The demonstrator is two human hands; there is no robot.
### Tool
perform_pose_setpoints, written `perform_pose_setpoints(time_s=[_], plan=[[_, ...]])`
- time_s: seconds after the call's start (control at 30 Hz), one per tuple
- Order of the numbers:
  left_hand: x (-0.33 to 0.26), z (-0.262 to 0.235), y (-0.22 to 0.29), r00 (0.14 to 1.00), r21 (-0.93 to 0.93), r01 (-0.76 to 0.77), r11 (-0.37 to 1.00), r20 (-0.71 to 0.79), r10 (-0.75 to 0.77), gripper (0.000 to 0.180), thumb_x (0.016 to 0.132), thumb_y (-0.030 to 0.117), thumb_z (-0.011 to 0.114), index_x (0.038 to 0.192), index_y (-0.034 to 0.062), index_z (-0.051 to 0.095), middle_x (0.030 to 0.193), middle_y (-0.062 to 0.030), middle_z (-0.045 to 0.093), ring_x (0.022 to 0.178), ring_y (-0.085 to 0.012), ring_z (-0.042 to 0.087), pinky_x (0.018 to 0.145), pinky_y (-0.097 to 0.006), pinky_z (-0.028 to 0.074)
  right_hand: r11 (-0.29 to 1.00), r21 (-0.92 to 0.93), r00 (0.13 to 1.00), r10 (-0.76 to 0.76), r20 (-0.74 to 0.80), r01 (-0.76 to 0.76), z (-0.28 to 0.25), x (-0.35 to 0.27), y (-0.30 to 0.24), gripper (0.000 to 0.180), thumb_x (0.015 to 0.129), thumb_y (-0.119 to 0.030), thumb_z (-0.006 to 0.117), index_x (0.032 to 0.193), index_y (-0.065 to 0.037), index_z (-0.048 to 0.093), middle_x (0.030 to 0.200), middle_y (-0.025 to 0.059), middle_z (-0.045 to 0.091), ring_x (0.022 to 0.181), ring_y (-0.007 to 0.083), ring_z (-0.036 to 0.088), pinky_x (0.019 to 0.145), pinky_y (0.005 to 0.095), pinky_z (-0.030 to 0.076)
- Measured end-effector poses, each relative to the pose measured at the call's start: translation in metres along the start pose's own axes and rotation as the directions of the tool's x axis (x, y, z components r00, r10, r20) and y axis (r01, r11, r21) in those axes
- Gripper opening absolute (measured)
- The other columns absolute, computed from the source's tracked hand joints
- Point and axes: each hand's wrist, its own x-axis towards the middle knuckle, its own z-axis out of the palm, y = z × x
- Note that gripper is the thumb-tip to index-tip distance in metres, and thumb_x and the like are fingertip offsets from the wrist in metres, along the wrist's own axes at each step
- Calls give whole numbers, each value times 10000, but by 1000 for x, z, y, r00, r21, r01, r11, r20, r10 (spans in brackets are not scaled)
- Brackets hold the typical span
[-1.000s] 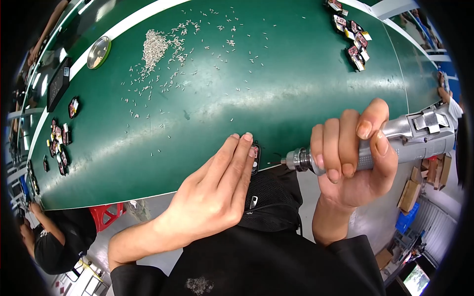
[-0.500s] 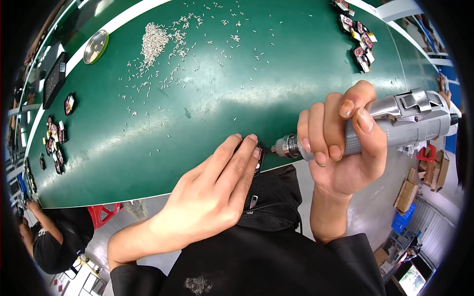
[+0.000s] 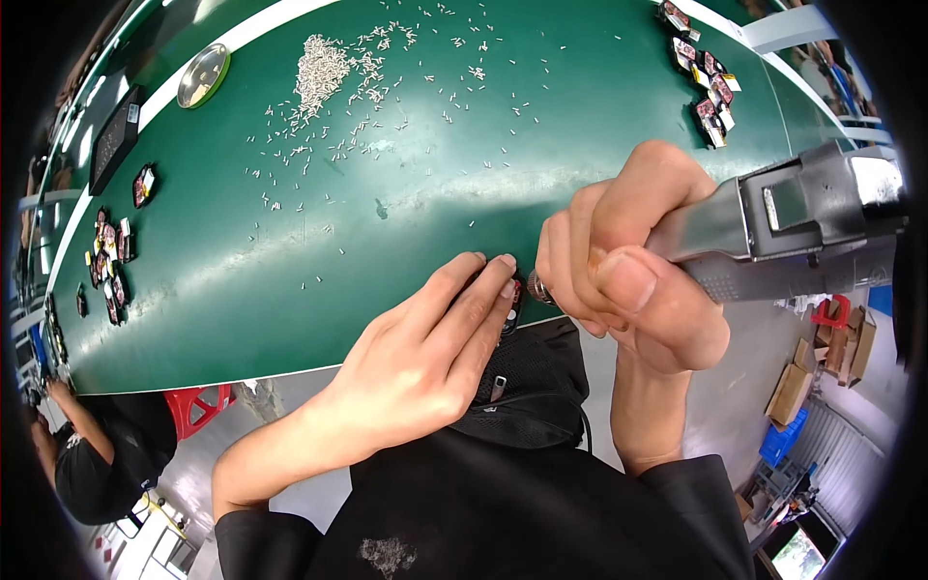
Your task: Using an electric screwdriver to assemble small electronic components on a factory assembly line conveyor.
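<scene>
My right hand (image 3: 628, 261) is wrapped round a grey electric screwdriver (image 3: 773, 232) with a metal hook clip. The tool lies sideways, its nose pointing left; my fingers hide most of the nose and the bit. My left hand (image 3: 416, 353) lies over a small black and red part (image 3: 513, 307) at the near edge of the green table (image 3: 406, 232). Its fingertips press together on the part and cover most of it. Whether the bit touches the part is hidden.
A heap of tiny silver pins or screws (image 3: 322, 77) spreads across the far table. Similar black and red parts lie left (image 3: 108, 256) and right (image 3: 713, 92). A round dish (image 3: 203, 77) stands far left. A black bag (image 3: 532, 377) is below the edge; a co-worker (image 3: 101, 464) sits left.
My right hand has closed more tightly, with its thumb folded over the screwdriver, and the tool's rear looks closer and larger. The nose has become mostly hidden. My left hand stays on the part.
</scene>
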Motion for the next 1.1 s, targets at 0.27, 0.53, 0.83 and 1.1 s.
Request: perform_pose_setpoints(time_s=[0.27,0.53,0.83,1.1], plan=[[-1,-7,-4,1000,23,-21,1000,8,20,373,661,-1,629,1003,-148,608,1092,-226,588,1027,-308,563,789,-352,540,995,58,996,76,48,-79,0,5,-2,162,801,-64,595,749,-39,443,542,26,448,396,107,416,428,262,351],[-24,-24,-9,992,103,58,993,-117,-46,388,676,9,623,1046,-105,592,1114,-185,587,1011,-313,578,801,-366,533,793,595,972,-221,76,134,-17,3,2,171,808,-128,658,807,-58,502,482,3,470,392,112,463,421,252,405],[-116,-89,-79,616,472,783,404,-503,-606,570,860,53,597,1379,9,367,1431,-239,319,1275,-392,347,1042,-472,302,728,665,986,-111,-126,167,-34,-28,26,133,830,-105,580,790,-65,460,463,5,407,346,109,397,422,264,401],[-42,-48,-41,762,122,617,778,-341,-551,373,727,-50,690,1085,24,614,1151,-129,532,1001,-292,542,857,-377,448,643,756,980,39,-196,126,-18,-34,48,111,847,-152,510,824,-55,462,490,11,388,400,125,395,494,304,380]])
